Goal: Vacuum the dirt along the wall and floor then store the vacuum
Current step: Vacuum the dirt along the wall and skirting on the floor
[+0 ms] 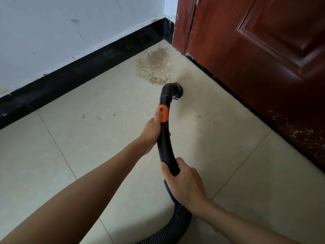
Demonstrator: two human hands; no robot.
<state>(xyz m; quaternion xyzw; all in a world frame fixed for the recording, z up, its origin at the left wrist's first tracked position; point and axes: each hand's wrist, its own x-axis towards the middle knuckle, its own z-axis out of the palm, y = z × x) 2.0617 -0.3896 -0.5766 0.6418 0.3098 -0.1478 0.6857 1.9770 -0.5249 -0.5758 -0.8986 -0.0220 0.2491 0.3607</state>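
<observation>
Head view: the vacuum wand [166,138], black with an orange band, points its brush nozzle [176,91] at the floor just beside the dirt pile [155,67]. Left hand [153,131] curls around the wand at the band; right hand [184,184] wraps it lower, above the ribbed hose [177,224]. Beyond the pile stand the black baseboard [79,73] and red door [263,50].

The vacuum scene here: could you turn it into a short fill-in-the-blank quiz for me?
1. The left hand grips the vacuum handle by its ____ collar.
2. The pile of dirt lies in the corner between the wall and the ____.
3. The right hand holds the handle just above the ribbed ____.

Missing words: orange; door; hose
</observation>
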